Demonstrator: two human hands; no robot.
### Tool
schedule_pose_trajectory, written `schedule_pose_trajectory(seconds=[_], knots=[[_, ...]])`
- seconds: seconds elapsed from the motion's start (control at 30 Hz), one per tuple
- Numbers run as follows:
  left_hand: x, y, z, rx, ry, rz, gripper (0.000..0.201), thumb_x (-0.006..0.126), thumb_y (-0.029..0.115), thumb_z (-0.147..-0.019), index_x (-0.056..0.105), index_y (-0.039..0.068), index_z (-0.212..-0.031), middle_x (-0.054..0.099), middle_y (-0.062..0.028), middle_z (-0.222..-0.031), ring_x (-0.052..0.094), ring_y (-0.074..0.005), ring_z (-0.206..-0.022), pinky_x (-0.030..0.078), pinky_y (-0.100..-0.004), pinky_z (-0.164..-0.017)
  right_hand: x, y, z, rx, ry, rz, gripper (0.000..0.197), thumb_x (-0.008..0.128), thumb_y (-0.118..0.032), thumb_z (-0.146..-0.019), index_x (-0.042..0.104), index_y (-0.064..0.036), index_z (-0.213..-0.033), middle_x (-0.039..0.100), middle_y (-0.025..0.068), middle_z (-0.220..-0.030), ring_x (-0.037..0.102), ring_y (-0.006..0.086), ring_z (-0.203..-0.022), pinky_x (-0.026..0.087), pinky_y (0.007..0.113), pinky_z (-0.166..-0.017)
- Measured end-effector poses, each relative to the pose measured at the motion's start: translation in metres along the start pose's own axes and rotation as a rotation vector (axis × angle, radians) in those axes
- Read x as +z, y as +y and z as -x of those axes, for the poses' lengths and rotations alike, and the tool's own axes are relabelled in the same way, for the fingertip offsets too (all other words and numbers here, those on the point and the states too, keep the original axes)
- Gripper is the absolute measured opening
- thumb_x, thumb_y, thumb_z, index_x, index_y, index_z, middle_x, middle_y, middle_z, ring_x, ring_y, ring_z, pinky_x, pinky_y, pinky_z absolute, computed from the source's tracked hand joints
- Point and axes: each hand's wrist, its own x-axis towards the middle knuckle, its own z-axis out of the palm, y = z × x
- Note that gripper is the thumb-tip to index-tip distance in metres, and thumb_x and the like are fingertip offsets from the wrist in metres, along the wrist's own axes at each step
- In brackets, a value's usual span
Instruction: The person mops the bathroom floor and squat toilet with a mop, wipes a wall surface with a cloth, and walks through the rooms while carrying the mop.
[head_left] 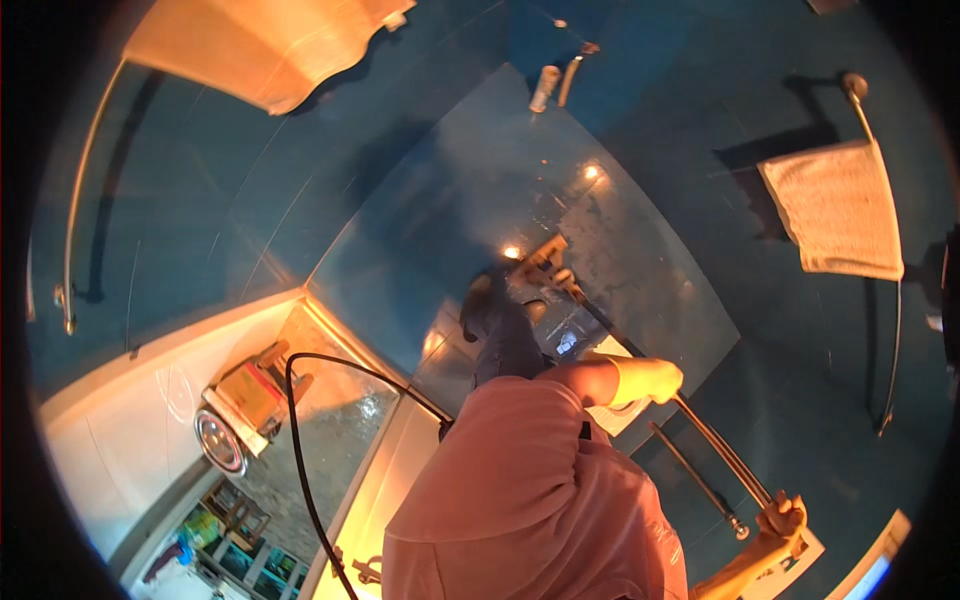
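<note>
A long-handled floor wiper slants across the view, its blurred, bar-shaped head resting on the wet-looking blue floor beyond my feet. My left hand is closed around the middle of the handle, the forearm reaching out of a pink sleeve. Near the handle's upper end at lower right, my right hand is wrapped round it too. Below my pink shirt, my dark trousers and feet show close to the wiper's head. A pale yellow-lit fixture, partly hidden by my left forearm, stands behind the handle.
A towel hangs on a right wall rail; a larger cloth hangs at upper left. A short metal bar lies near my right hand. A black cable loops at left. Through the doorway a cardboard box stands on the floor.
</note>
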Motion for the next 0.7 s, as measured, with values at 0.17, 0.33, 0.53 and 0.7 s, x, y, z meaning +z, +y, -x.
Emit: schedule_pose_trajectory(seconds=[0.17,0.33,0.53,0.7], knots=[[0.017,0.036,-0.057,0.22,0.033,-0.065,0.012,0.068,0.019,-0.077,0.074,0.011,-0.083,0.073,-0.0089,-0.087,0.07,-0.0276,-0.084,0.055,-0.0429,-0.071,0.087,0.014,0.058,-0.398,0.575,0.413,0.022,0.063,-0.033,-0.09,0.069,-0.0121,-0.092,0.066,0.0084,-0.076,0.06,0.015,-0.058,0.041,0.023,-0.04],[0.03,0.007,-0.074,0.315,0.242,-0.02,0.005,0.071,0.016,-0.07,0.069,0.012,-0.069,0.066,-0.0107,-0.069,0.067,-0.0288,-0.067,0.051,-0.0439,-0.059,0.074,0.007,0.066,-0.57,0.512,0.395,0.038,0.061,-0.037,-0.093,0.063,-0.0056,-0.115,0.059,0.0065,-0.079,0.066,0.0194,-0.088,0.043,0.02,-0.049],[-0.025,-0.077,-0.001,0.18,0.086,-0.356,0.014,0.071,0.019,-0.068,0.074,0.008,-0.076,0.069,-0.0163,-0.077,0.068,-0.0326,-0.073,0.054,-0.0439,-0.065,0.114,0.07,0.011,-0.464,0.363,-0.037,0.047,0.066,-0.044,-0.09,0.058,-0.0043,-0.114,0.059,0.0091,-0.087,0.065,0.0264,-0.091,0.053,0.025,-0.055],[-0.068,-0.16,0.052,-0.142,0.043,-0.212,0.014,0.07,0.015,-0.072,0.076,0.01,-0.084,0.071,-0.0153,-0.085,0.069,-0.0341,-0.084,0.055,-0.0453,-0.073,0.184,0.113,-0.034,-0.298,0.226,-0.08,0.048,0.073,-0.042,-0.085,0.06,-0.0024,-0.109,0.062,0.0117,-0.094,0.067,0.0247,-0.082,0.056,0.036,-0.072]])
